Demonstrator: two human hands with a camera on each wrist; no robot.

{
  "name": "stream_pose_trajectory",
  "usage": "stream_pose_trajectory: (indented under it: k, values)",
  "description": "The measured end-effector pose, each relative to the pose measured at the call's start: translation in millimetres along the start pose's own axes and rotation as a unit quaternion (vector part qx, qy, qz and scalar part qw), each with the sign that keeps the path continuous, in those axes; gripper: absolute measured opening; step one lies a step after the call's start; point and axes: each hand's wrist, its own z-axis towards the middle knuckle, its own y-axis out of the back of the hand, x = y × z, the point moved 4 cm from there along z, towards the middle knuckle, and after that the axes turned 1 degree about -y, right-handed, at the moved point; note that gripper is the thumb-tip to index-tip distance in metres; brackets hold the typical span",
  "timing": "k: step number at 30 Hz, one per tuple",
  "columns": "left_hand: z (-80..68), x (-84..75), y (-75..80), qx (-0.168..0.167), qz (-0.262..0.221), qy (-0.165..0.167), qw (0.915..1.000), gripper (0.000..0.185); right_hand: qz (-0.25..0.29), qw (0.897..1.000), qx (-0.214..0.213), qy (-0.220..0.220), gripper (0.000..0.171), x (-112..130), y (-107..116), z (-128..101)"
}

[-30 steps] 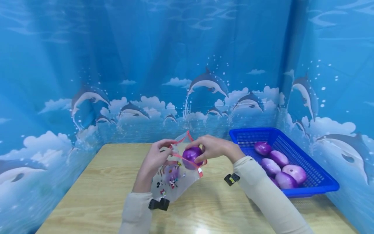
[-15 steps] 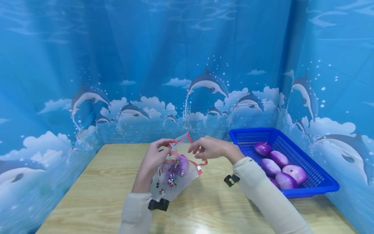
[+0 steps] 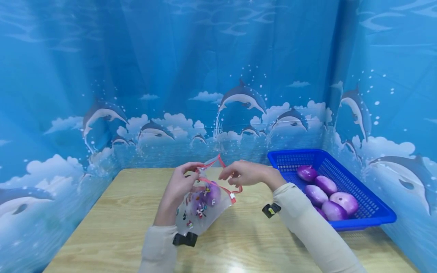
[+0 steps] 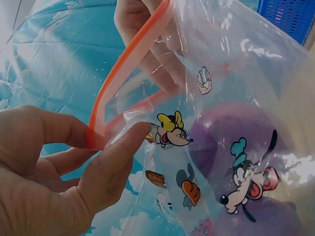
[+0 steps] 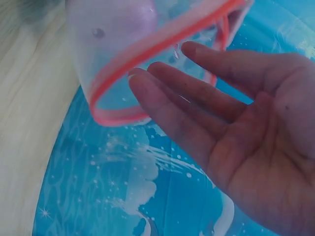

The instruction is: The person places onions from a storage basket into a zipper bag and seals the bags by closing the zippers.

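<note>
The left hand (image 3: 180, 185) pinches the red zip edge of the clear cartoon-printed zip bag (image 3: 202, 206), thumb and forefinger closed on the strip (image 4: 101, 130), and holds the bag up above the wooden table (image 3: 112, 220) near its middle. The purple onion (image 3: 209, 194) now sits inside the bag, seen through the plastic in the left wrist view (image 4: 231, 147); a second ago it was in the right hand at the bag's mouth, so it has been dropped in. The right hand (image 3: 246, 172) has let go and is empty: its fingers (image 5: 182, 105) lie straight and relaxed just beside the open red rim (image 5: 147, 54), holding nothing. Whether they brush the rim I cannot tell. The bag's mouth gapes open, unsealed.

To the right, along the table's right edge, a blue plastic basket (image 3: 368, 220) holds more purple onions (image 3: 326, 193). A blue dolphin-printed curtain (image 3: 170, 94) surrounds the table.

I judge one onion is bagged, with the zip not yet closed.
</note>
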Motion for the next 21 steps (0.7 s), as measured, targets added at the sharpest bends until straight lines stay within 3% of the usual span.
stream_pose_trajectory:
  k: [11, 21]
  values:
    - [-0.3, 0.3, -1.2, 0.000, 0.000, 0.002, 1.0000, 0.037, 0.020, 0.999, -0.022, -0.026, 0.034, -14, 27, -28]
    - [-0.3, -0.3, 1.2, -0.001, -0.004, 0.005, 1.0000, 0.039, -0.026, 0.996, -0.032, -0.078, 0.033, -40, 45, -50]
